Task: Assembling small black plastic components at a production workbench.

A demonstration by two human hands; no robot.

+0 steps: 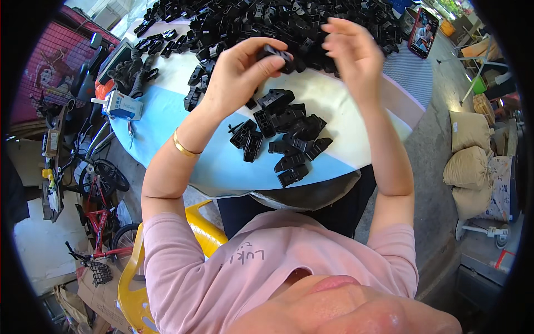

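My left hand pinches a small black plastic part between thumb and fingers, above the near edge of a big heap of similar black parts. To its right, my right hand is raised over the heap's edge. Its fingers are loosely bent and apart, slightly blurred, and nothing shows in them. Below and between my hands, a smaller cluster of black plastic parts lies on the pale blue and cream tabletop. The parts' exact kind cannot be made out.
A phone stands upright at the far right of the table. On the left lie a blue-and-white carton and dark gloves. A yellow chair is under me. Bicycles stand left; stuffed sacks sit right.
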